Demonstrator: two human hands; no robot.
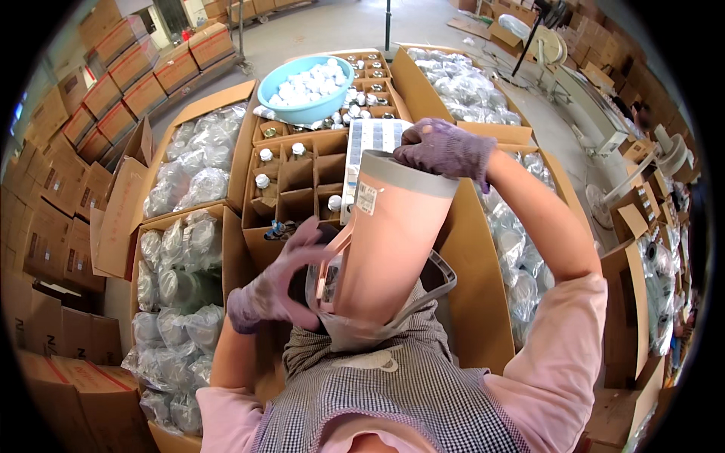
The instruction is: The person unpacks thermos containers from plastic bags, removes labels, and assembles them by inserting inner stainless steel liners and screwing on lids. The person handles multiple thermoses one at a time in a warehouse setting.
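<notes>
"Head view first: where is the cup (396, 245), and which way does it point?"

"Between the right fingers (414, 151) and the left fingers (303, 235), in front of the checked apron (423, 389). Its long axis leans: the gray rim (444, 184) points away from the body and a little to the right, and the base sits low, toward the lap."

"How do the right fingers stand?"

"Bent over the top end, grasping the cup at its rim. Their tips go past the edge, so I cannot tell how far in they reach."

"And the left fingers?"

"Released, parted from the thumb in a wide curve, just beside the handle (337, 244), which faces them. I cannot tell whether a tip touches the clear bag (355, 332)."

"Where is that bag?"

"Around the cup's base, to the right of the left fingers."

"Any mark on the cup?"

"One white label (366, 198), below and left of the right fingers."

"What lies around?"

"Just left of the right fingers, a white box (375, 132) with pale blue compartments. Beyond the left fingers, a divided carton (300, 178) with white-topped bottles (299, 149); farther beyond, a blue basin (303, 115) of white caps (306, 83). Left of the left fingers, a carton of bagged wares (181, 287)."
</notes>
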